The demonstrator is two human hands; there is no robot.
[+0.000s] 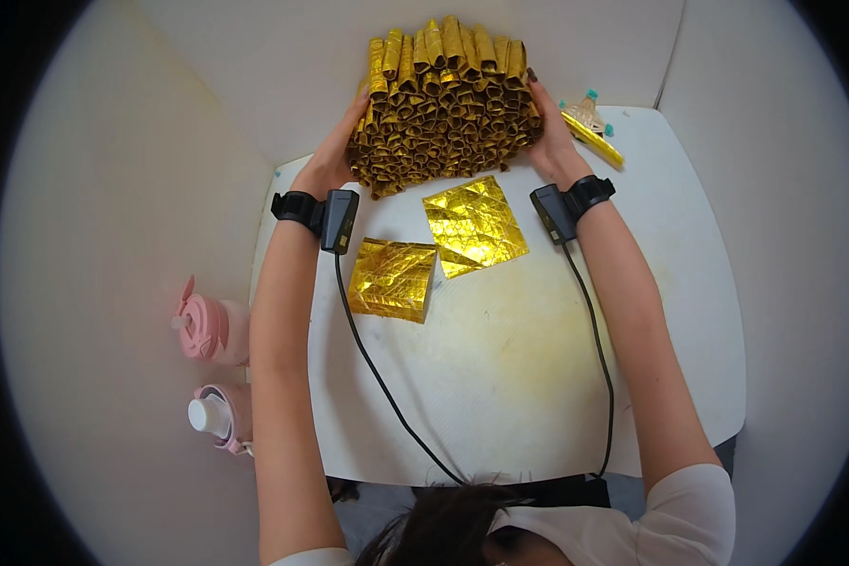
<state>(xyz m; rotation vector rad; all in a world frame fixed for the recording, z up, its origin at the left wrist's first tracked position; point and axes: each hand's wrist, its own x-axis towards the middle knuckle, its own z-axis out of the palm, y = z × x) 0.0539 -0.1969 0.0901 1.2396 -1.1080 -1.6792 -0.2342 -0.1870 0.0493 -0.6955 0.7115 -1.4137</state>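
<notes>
A big stack of rolled gold paper tubes [448, 118] is held between my two hands at the far side of the table, its open tube ends turned toward me. My left hand [337, 156] presses against the stack's left side; most of its fingers are hidden behind the tubes. On the opposite side my right hand [552, 141] grips the stack, with one dark-nailed finger showing near the top. Just below the stack lies a creased gold foil sheet [476, 228], and a second gold sheet [393, 280] sits left of it and closer to me.
Beyond my right hand, a loose gold roll [594, 141] lies by a clear item with teal tips [587, 115]. Two pink bottles [208, 328] stand left of the white table [500, 396]. Black wrist devices [340, 222] trail cables across the tabletop. Pale walls enclose the table.
</notes>
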